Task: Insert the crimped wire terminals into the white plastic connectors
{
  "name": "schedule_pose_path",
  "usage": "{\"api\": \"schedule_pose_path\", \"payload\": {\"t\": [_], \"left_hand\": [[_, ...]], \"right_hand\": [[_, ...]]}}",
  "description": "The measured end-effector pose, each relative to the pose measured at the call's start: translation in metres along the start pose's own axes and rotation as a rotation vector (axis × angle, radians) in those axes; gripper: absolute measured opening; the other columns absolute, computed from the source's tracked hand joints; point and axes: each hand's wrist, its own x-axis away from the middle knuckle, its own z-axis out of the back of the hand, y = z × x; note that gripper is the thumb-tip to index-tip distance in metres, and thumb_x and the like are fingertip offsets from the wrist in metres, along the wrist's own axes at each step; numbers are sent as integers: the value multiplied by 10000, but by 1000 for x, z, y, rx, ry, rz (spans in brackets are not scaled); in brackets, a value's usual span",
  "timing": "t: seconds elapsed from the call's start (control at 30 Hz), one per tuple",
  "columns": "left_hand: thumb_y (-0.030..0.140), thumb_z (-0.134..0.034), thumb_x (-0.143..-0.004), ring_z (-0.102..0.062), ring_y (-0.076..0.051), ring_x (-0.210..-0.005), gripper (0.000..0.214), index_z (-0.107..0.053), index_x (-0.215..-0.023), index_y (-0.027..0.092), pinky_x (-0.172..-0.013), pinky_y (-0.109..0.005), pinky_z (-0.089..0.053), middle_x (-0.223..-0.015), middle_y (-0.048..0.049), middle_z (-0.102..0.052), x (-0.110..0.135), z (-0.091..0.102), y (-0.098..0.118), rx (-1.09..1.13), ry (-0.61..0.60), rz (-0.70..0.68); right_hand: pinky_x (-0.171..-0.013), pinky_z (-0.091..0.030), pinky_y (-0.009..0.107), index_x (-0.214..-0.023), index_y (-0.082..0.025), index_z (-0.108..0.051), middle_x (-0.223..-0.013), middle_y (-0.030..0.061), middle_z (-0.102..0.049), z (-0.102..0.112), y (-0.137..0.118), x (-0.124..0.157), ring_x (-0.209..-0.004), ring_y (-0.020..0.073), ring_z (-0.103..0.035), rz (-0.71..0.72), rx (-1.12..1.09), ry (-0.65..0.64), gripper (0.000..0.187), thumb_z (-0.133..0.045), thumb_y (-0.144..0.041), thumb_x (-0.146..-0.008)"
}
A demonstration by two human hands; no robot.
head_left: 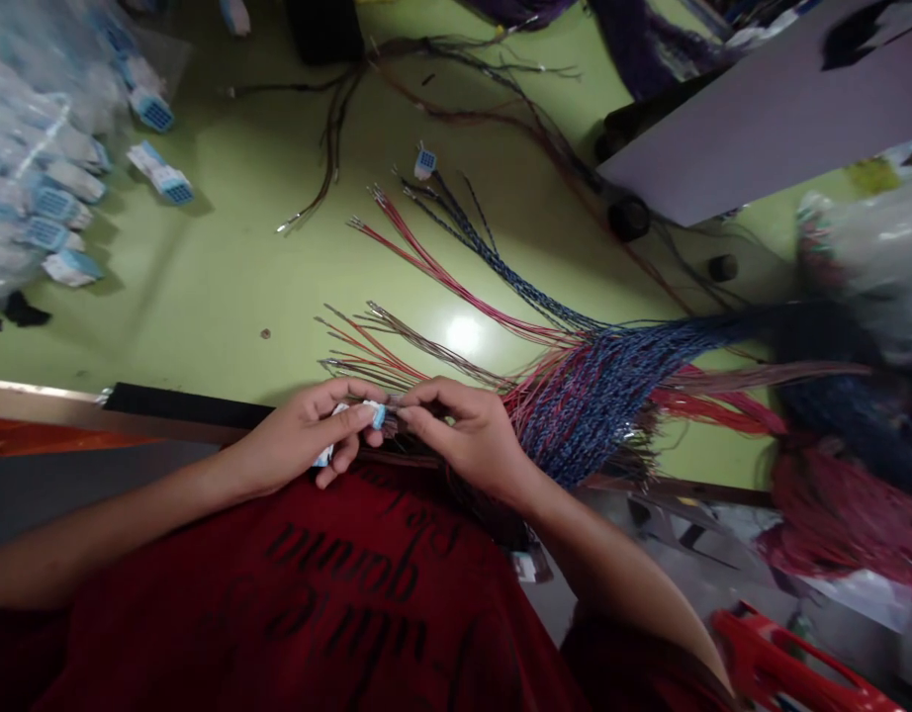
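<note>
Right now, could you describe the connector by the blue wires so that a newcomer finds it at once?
On the green table, follow the blue wires to their tips. There lies the connector, white with a blue gridded face; unlike the connectors near the bag, it has no other beside it.

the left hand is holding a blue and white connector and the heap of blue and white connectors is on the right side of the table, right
Not quite: in the head view, the heap of connectors is on the left side of the table. The left hand does hold a blue and white connector.
</note>
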Motion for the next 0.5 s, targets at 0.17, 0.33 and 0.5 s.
{"api": "schedule_pose_path", "payload": {"t": [0.17, 0.33, 0.5], "left_hand": [[262, -605, -883, -466, -20, -354, 224, -585, -1079, 156, -317, -126, -356, -756, 1, -652, -4, 3, 1, 125, 52, 0], [222, -597, -886, -466, -25, -356, 206, -596, -1078, 150, -318, -121, -360, -744, -10, -662, -6, 0, 6, 186, 69, 39], [194, -569, -891, -453, -23, -346, 178, -606, -1055, 137, -317, -126, -354, -736, -10, -651, -5, -2, 9, 195, 82, 43]], "right_hand": [[-595, -450, 199, -801, -168, -678, -705, -7, -671, 0, 13, -1, -642, 91, -590, -22, 111, 89, 83, -601, -170, -832], [-571, -415, 191, -758, -148, -661, -657, -16, -635, 1, 6, -1, -596, 77, -546, -18, 156, 72, 113, -575, -146, -831], [-563, -406, 183, -710, -143, -644, -636, -18, -628, 1, 2, -1, -576, 73, -528, -49, 134, 11, 164, -536, -136, -834]]}}
